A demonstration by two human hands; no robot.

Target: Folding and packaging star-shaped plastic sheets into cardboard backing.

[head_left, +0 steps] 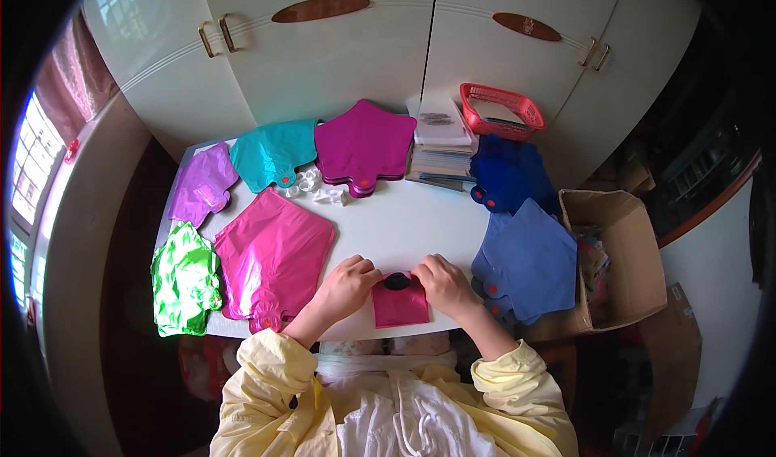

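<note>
A small dark pink foil piece (pixel 400 305) lies at the near edge of the white table (pixel 404 222), with a small black round part (pixel 396 281) at its top. My left hand (pixel 347 285) and my right hand (pixel 443 285) both pinch the top of this piece, one on each side of the black part. Just left of my left hand lies a big bright pink foil piece (pixel 273 256).
Foil pieces ring the table: green (pixel 184 281), purple (pixel 202 186), teal (pixel 273 154), a magenta star stack (pixel 364 145), blue stacks (pixel 525 259). Small white plastic parts (pixel 311 186), stacked booklets (pixel 440 145) and a red basket (pixel 501 111) sit behind. A cardboard box (pixel 618 259) stands right.
</note>
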